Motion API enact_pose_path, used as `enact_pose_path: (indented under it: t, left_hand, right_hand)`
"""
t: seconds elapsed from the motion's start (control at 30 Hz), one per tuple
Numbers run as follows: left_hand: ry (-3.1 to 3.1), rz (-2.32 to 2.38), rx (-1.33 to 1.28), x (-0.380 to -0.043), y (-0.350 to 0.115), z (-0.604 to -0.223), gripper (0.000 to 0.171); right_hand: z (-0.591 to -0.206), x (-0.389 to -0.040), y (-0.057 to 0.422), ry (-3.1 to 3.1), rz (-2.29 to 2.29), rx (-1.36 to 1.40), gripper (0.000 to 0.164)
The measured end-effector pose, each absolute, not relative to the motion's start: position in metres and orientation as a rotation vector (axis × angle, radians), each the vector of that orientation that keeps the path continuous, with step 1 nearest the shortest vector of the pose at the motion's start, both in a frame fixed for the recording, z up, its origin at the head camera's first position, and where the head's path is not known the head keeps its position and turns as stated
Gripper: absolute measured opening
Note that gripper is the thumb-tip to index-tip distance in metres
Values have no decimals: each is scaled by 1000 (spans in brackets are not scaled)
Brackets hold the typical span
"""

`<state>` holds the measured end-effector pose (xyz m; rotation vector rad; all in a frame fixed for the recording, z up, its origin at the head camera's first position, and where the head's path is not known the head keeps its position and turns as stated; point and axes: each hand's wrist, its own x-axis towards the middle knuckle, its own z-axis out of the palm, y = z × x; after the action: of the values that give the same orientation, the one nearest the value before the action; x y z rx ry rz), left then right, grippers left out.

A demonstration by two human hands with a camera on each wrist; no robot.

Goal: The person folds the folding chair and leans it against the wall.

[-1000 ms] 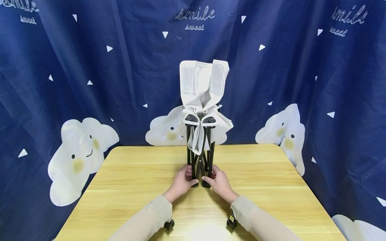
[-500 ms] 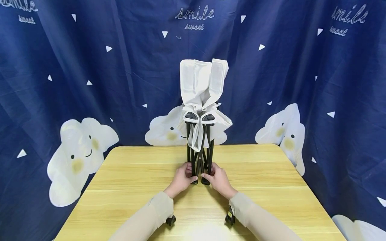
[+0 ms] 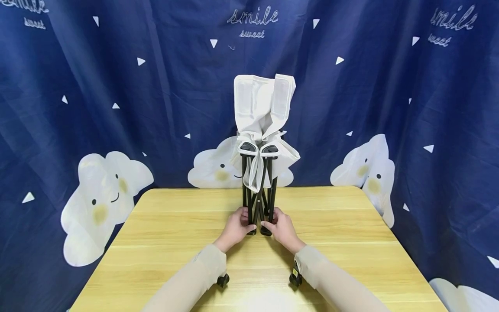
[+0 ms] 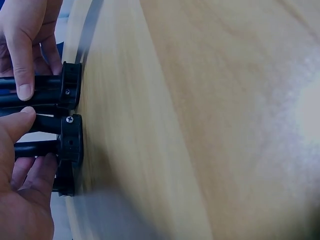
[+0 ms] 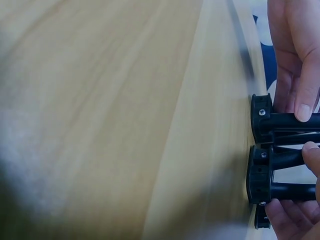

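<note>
A small folding chair [image 3: 255,102] stands folded and upright near the table's middle, its white fabric bunched over black crossed legs [image 3: 259,208]. My left hand [image 3: 236,227] grips the legs low on the left side, thumb in front and fingers behind. On the right side, my right hand [image 3: 284,229] holds the legs low in the same way. In the left wrist view, black plastic feet [image 4: 70,140] with screws sit right at the wooden surface, both thumbs lying on the tubes. The right wrist view shows the feet [image 5: 261,172] between both hands. Some rear legs are hidden.
The light wooden table [image 3: 175,225] extends to both sides of the chair and in front of it. Behind it hangs a dark blue curtain [image 3: 163,86] with printed clouds and triangles. A dark wrist device [image 3: 223,280] shows under the left sleeve.
The folded chair has shifted slightly away from me, toward the table's back edge, with both hands moving along. The grip of both hands looks the same.
</note>
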<state>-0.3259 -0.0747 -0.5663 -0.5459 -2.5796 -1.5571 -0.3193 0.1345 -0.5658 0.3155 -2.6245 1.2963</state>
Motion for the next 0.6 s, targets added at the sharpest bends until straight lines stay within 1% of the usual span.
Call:
enact_pose_path:
  t: [0.27,0.6]
  left_hand:
    - [-2600,-1563,-519,-329,-73,-565,52]
    - [-2589,-1554,-516,-332,-72,-565,53]
  right_hand:
    - [-566,-323,134,-2632,1297,287,32]
    - [-560,-325,133,-2636,1331,272,38]
